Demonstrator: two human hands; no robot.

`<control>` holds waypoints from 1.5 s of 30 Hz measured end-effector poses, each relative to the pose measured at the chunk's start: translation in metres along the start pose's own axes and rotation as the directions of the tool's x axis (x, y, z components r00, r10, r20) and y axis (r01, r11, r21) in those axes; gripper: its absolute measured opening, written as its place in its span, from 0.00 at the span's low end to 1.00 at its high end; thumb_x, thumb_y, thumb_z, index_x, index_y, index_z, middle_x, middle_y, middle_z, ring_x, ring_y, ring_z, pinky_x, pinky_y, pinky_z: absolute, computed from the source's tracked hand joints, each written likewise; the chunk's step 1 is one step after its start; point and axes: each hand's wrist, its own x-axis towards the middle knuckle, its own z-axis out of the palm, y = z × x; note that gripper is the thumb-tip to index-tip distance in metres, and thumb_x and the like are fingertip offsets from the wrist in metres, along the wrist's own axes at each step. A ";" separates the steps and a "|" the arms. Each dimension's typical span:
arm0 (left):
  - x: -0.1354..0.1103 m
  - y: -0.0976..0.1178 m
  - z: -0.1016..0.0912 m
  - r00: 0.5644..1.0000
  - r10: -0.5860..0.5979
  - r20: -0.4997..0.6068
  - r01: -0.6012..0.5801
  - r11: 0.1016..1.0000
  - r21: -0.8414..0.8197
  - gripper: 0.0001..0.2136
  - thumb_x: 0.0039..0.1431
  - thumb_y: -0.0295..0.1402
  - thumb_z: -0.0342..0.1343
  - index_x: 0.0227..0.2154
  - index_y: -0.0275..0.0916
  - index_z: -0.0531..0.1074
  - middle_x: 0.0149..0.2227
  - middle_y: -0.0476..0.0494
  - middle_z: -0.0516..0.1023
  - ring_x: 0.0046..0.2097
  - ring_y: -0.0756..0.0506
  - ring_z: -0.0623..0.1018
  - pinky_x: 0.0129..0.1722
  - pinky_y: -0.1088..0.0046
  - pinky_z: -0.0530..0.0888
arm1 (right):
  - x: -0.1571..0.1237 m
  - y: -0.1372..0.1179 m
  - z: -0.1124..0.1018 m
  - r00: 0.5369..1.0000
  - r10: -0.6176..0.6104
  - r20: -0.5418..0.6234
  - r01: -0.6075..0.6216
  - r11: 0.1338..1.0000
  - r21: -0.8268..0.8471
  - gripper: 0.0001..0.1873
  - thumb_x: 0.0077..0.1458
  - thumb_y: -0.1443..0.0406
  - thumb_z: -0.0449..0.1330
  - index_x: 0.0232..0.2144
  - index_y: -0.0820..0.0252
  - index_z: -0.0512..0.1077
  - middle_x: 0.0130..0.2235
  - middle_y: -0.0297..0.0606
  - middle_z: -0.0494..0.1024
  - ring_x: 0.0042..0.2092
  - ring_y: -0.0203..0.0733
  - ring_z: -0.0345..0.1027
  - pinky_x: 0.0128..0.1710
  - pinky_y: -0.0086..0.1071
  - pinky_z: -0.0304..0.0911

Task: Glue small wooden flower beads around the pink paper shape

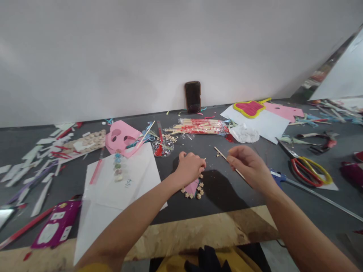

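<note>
My right hand (251, 166) pinches a thin wooden stick (222, 153), which slants from upper left to lower right over the dark table. My left hand (189, 167) is closed, fingertips together, with a tiny pale bit at their tips that is too small to name. Below the left hand lies a pink paper piece (192, 187), partly covered by it, with small tan flower-shaped pieces (199, 195) around its edge. A few more tan bits (218, 154) lie by the stick's upper end.
Behind the hands are packaged wooden sticks (200, 126) and a phone (193, 97) leaning on the wall. To the right lie scissors (304, 172) and a blue glue gun (278, 178). White paper (121, 189), a pink cutout (123, 136) and a purple pouch (58, 223) are left.
</note>
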 end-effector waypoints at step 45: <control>-0.031 0.032 -0.012 0.964 -0.090 -0.251 0.015 0.958 -0.285 0.10 0.58 0.35 0.57 0.22 0.44 0.74 0.39 0.54 0.80 0.46 0.46 0.73 0.50 0.58 0.53 | 0.006 0.041 -0.018 0.997 -0.062 0.047 0.078 0.845 -0.528 0.10 0.55 0.64 0.56 0.34 0.55 0.78 0.36 0.38 0.80 0.38 0.43 0.73 0.39 0.34 0.65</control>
